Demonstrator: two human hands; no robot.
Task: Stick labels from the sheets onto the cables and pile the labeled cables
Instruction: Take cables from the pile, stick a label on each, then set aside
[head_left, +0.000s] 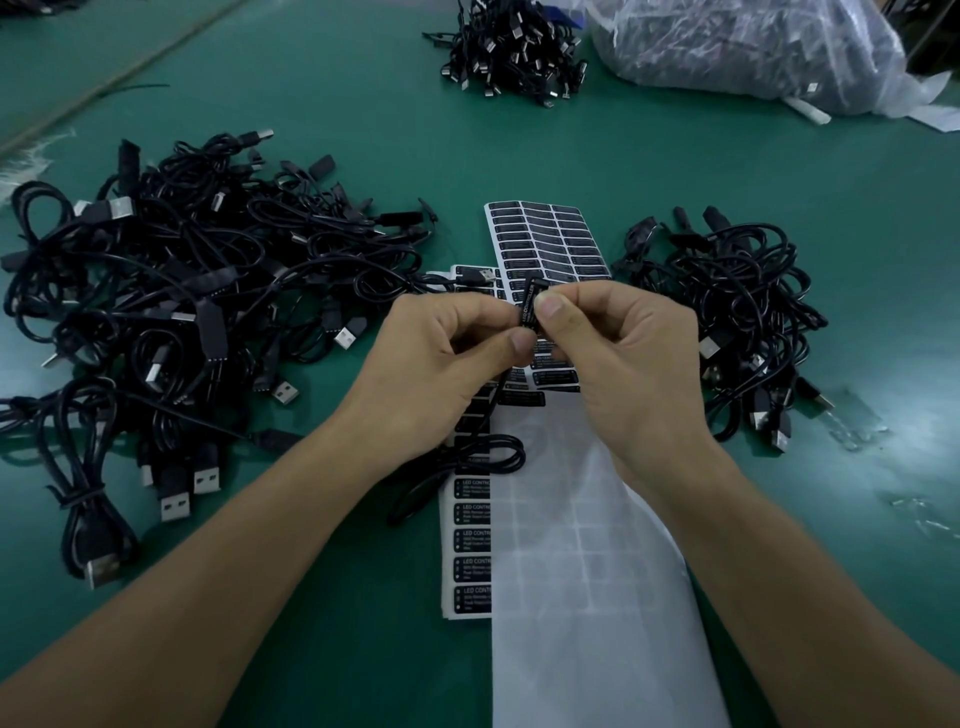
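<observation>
My left hand (447, 358) and my right hand (618, 353) meet above the label sheets and together pinch the small black controller block (531, 304) of one cable. A black label with white print lies on that block under my right thumb. The cable's cord (467, 460) loops down below my left hand, and its USB plug (475, 274) lies just beyond my fingers. A sheet of black labels (550, 244) lies behind my hands. A second sheet (470, 545) lies under a mostly peeled white backing (587, 571).
A large heap of black USB cables (176, 312) covers the green table (363, 130) at the left. A smaller heap (727, 322) lies at the right. Another bundle of cables (511, 47) and a clear plastic bag (753, 47) sit at the far edge.
</observation>
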